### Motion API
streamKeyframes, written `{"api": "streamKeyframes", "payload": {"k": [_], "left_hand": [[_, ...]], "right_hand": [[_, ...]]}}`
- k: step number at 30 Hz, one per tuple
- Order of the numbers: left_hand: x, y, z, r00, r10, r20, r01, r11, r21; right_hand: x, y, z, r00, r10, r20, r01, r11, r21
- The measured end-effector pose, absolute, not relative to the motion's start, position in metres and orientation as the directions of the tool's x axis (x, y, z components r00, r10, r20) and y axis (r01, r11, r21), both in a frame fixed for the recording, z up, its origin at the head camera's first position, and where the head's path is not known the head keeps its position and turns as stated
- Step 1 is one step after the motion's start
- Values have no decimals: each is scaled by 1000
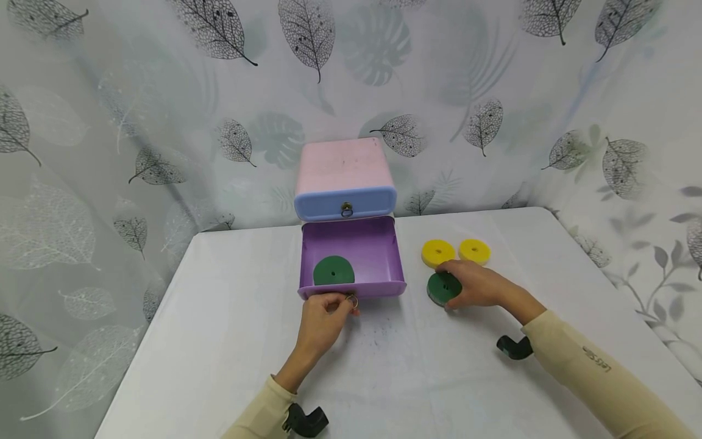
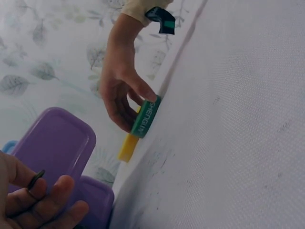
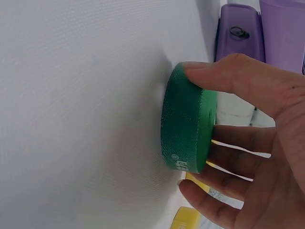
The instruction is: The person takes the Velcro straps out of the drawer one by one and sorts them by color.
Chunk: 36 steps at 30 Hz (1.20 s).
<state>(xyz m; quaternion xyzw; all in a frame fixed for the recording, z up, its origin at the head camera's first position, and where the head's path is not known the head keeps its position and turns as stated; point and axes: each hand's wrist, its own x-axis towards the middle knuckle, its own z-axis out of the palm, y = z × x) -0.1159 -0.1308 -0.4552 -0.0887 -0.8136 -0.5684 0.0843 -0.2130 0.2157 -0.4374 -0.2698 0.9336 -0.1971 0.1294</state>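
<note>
The step in hand looks like taking up a green roll (image 1: 443, 290) with the right hand (image 1: 478, 284) while the left hand (image 1: 322, 323) steadies the open purple drawer (image 1: 384, 289). The next move probably calls for a firm, level lift, with the left hand keeping its hold so the drawer does not slide.

The green roll lies in the right hand's grasp, thumb on its near side and fingers curled about the far side; it sits at the tabletop (image 1: 236, 317), though whether it fully rests there is hard to tell. Two yellow rolls (image 1: 437, 253) (image 1: 482, 256) lie just beyond the right hand. The left hand pinches the drawer's ring pull (image 2: 36, 179), and a second green roll (image 1: 333, 269) lies inside the drawer, just beyond that hand.
</note>
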Motion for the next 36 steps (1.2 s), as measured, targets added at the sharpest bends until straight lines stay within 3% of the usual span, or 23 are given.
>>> {"api": "streamKeyframes", "payload": {"k": [10, 27, 36], "left_hand": [[-116, -131, -452, -971, 46, 235, 237, 313, 920], [-115, -131, -453, -972, 41, 232, 232, 327, 916], [-115, -131, -451, -974, 44, 221, 224, 315, 922]], "right_hand": [[-215, 215, -433, -820, -551, -157, -434, 776, -458], [-217, 209, -406, -819, -571, -55, -477, 731, -488], [-219, 203, -398, -816, -574, 64, -521, 684, -511]]}}
